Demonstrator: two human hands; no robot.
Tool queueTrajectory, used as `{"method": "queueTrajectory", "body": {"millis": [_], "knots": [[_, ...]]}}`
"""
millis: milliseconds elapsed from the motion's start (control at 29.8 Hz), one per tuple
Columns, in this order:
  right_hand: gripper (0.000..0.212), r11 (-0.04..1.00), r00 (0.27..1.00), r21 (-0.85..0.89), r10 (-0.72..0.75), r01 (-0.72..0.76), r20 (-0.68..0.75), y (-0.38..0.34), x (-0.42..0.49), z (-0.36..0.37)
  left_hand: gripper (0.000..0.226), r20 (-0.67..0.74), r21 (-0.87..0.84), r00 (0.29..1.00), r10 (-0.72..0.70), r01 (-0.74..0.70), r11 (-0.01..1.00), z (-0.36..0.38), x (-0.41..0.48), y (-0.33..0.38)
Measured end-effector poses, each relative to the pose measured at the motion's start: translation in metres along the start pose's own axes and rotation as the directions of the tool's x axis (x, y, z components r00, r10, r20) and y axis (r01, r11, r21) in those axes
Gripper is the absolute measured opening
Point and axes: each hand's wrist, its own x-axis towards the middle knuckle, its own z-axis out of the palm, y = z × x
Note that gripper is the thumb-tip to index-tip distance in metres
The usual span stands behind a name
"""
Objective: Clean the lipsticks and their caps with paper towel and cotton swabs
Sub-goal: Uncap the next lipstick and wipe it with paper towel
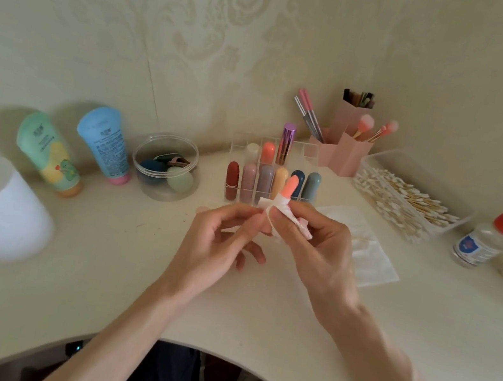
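**Desk:** Where's the lipstick right now?

**Me:** Between my two sets of fingertips. The coral lipstick point(290, 186) sticks up above them, tilted a little to the right. Its lower part is wrapped in a scrap of paper towel point(269, 203).

**Desk:** And the grip?

**Me:** My right hand point(317, 249) has thumb and forefinger closed on the scrap, squeezing it round the stick. Crumpled, pink-stained paper bunches out behind those fingers. My left hand point(218, 238) pinches the wrapped lower end from the opposite side, thumb against forefinger. The case is hidden under paper and fingers, so I cannot tell how much of it they hold. The other left fingers curl loosely underneath.

**Desk:** What's around them?

**Me:** Just beyond the fingertips is the clear organizer point(240, 145) with its row of capped lipsticks. Right of my right fingers a flat paper towel sheet point(368, 261) lies on the desk point(128, 269). Farther out that way are the box of cotton swabs point(387, 211) and a red-capped bottle point(483, 243).
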Motion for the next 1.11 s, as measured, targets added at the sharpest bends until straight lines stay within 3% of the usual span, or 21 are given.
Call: {"method": "queueTrajectory", "body": {"millis": [134,335,402,503,637,771,939,1106], "knots": [[0.014,1.0,1.0,-0.022,0.002,-0.002,0.008,0.001,0.0,0.002,0.016,0.004,0.045,0.999,0.033,-0.033,0.998,-0.003,0.0,-0.002],[0.01,0.995,0.999,-0.099,-0.001,-0.002,-0.035,0.002,0.002,0.001,0.017,-0.081,0.453,0.964,0.252,-0.19,0.871,0.002,-0.004,-0.008],[0.011,0.995,0.999,-0.099,0.004,-0.008,-0.037,0.002,0.002,0.0,0.016,-0.075,0.404,0.971,0.225,-0.177,0.897,0.004,-0.005,-0.006],[0.014,1.0,1.0,-0.009,0.018,-0.018,-0.002,-0.001,0.001,0.0,0.016,-0.062,0.09,0.997,0.053,-0.047,0.995,0.001,-0.001,0.002],[0.017,1.0,0.999,0.015,-0.017,0.016,0.045,-0.005,-0.001,0.0,0.025,0.041,-0.068,0.996,-0.078,0.08,0.994,-0.004,-0.002,0.009],[0.02,0.999,1.0,0.035,-0.018,0.018,0.013,-0.001,-0.001,0.001,0.023,0.033,-0.074,0.995,-0.096,0.098,0.992,-0.005,-0.003,0.011],[0.009,0.997,0.999,-0.064,0.044,-0.045,-0.006,0.005,0.0,0.001,0.033,-0.167,0.217,0.982,0.086,-0.049,0.975,0.002,-0.006,0.001],[0.012,1.0,1.0,0.001,0.024,-0.024,0.011,0.002,0.0,-0.001,0.022,0.026,0.071,1.0,0.007,-0.009,0.997,-0.001,-0.001,0.003]]}}
